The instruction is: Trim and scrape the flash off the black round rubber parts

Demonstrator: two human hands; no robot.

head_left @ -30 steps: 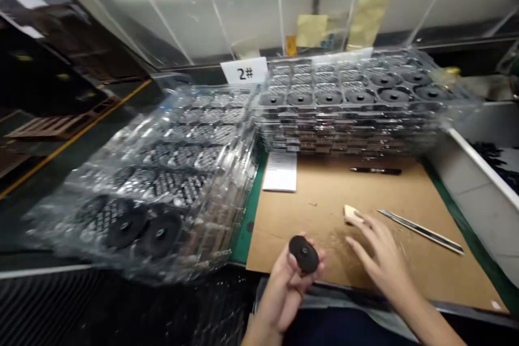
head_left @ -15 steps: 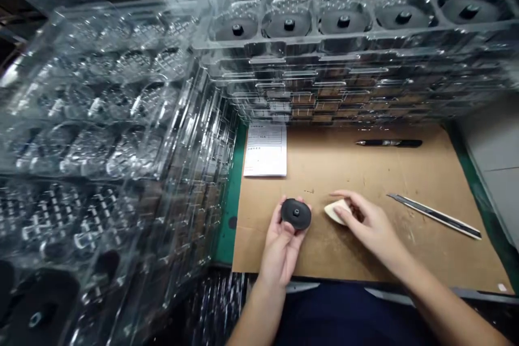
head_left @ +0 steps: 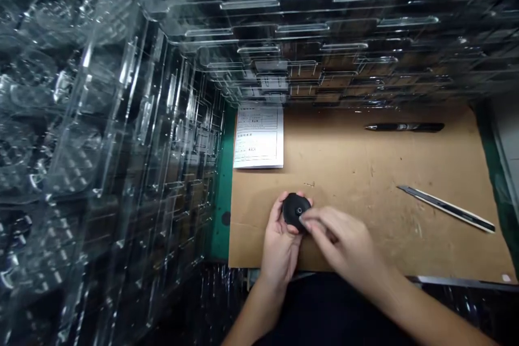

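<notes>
My left hand (head_left: 279, 238) is closed around a round black plastic part (head_left: 292, 210), its face turned up toward me. A small hollow stub (head_left: 299, 210) stands out from that face. My right hand (head_left: 344, 238) comes in from the right, thumb and fingers pinched together at the part's right edge, close to the stub. A small pale bit shows at those fingertips, too blurred to name. The cream-coloured piece seen earlier in this hand cannot be made out now.
Cardboard (head_left: 336, 167) covers the green work surface (head_left: 221, 211). A printed paper slip (head_left: 259, 140), a black pen (head_left: 405, 127) and a slim utility knife (head_left: 446, 208) lie on it. Stacked clear plastic trays (head_left: 308, 16) rise behind, with more clear trays (head_left: 154, 135) on the left.
My right hand has moved left to the black part, fingers now pinched at it. The cream-coloured piece has gone from sight. The view has tipped down and closer to the cardboard.
</notes>
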